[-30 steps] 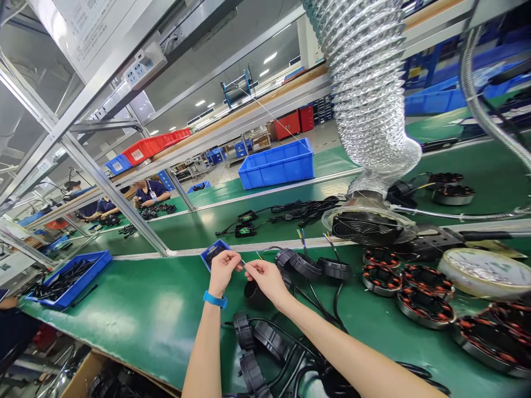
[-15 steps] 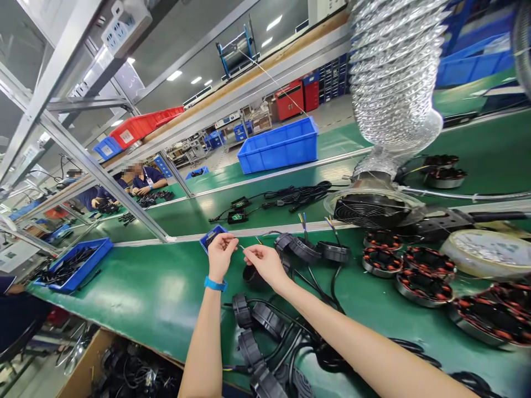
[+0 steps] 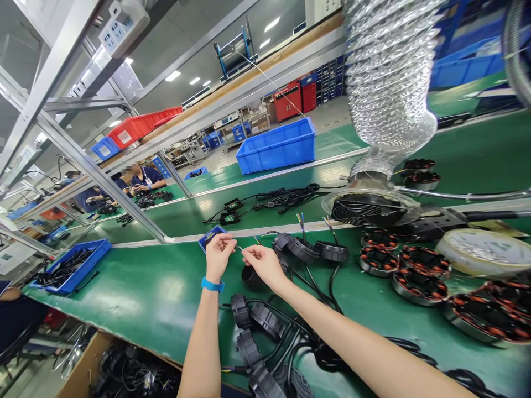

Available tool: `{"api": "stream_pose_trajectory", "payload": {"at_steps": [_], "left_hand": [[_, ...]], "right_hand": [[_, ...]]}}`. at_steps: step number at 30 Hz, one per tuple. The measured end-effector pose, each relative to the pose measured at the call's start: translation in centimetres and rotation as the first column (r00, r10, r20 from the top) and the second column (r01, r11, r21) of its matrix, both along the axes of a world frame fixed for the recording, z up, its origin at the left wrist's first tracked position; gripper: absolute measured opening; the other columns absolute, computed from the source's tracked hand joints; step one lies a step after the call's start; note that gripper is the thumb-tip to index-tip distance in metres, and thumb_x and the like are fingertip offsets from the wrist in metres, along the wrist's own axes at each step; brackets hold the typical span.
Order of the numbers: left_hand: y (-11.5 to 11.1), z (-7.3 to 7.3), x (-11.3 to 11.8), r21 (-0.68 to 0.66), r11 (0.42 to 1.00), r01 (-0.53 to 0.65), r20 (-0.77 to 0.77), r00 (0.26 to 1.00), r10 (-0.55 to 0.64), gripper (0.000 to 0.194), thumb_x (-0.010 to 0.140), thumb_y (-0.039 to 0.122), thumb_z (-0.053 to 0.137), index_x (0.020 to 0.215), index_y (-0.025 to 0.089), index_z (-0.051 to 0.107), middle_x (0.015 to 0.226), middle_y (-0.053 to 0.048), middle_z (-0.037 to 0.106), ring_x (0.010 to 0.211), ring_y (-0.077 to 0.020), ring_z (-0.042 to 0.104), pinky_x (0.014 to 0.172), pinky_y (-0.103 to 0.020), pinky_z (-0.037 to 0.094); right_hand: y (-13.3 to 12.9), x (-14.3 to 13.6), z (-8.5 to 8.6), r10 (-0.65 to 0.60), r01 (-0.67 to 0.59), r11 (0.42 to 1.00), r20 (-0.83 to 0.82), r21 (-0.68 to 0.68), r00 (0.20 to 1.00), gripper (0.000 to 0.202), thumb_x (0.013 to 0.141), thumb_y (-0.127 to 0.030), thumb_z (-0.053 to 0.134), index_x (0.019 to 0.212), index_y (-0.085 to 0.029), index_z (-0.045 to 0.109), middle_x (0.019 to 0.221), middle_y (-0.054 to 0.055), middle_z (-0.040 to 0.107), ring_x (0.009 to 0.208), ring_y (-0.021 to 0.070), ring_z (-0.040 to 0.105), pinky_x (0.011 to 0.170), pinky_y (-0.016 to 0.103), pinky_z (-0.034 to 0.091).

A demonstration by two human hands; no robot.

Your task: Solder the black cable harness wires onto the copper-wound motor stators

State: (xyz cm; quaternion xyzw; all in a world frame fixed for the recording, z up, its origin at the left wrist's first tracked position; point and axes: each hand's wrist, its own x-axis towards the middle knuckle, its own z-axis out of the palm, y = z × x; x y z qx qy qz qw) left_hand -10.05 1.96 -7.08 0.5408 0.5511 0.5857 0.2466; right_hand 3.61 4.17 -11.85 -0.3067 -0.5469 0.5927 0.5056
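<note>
Both hands meet above the green bench (image 3: 166, 293). My left hand (image 3: 219, 255), a blue band on its wrist, pinches thumb against fingers; what it holds is too small to make out. Close on its right, my right hand (image 3: 262, 265) also pinches, with a thin, pale, wire-like piece (image 3: 239, 248) at its fingertips, pointing toward the left hand. Behind the left hand is a small blue bin (image 3: 203, 241), partly covered. Black round housings (image 3: 305, 250) with cables and bare coloured wire ends lie right of the hands. More black ring-shaped housings (image 3: 249, 349) lie below.
Copper-wound stators (image 3: 418, 283) and a clear spool (image 3: 485, 251) lie on the right. A fume fan (image 3: 367, 209) hangs under a foil duct (image 3: 390, 72). A blue bin of black parts (image 3: 70, 271) stands left. Cables (image 3: 286, 198) lie on the belt behind; co-workers (image 3: 145, 178) sit far left.
The hands keep almost the same pose, fingertips close together. Behind the bench, the stators and cables on the belt have shifted left. The whole view has moved slightly.
</note>
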Motion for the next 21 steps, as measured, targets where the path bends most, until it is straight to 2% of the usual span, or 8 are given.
{"api": "stream_pose_trajectory", "payload": {"at_steps": [21], "left_hand": [[-0.19, -0.01, -0.23, -0.014, 1.0, 0.0, -0.108, 0.994, -0.002, 0.023, 0.076, 0.033, 0.074, 0.089, 0.016, 0.065, 0.071, 0.0, 0.064, 0.06, -0.0099, 0.058, 0.059, -0.021, 0.049]], "right_hand": [[-0.13, 0.03, 0.37, 0.008, -0.01, 0.999, 0.041, 0.037, 0.999, 0.022, 0.077, -0.035, 0.058, 0.069, -0.016, 0.066, 0.061, 0.004, 0.067, 0.054, 0.0164, 0.061, 0.057, 0.027, 0.049]]}}
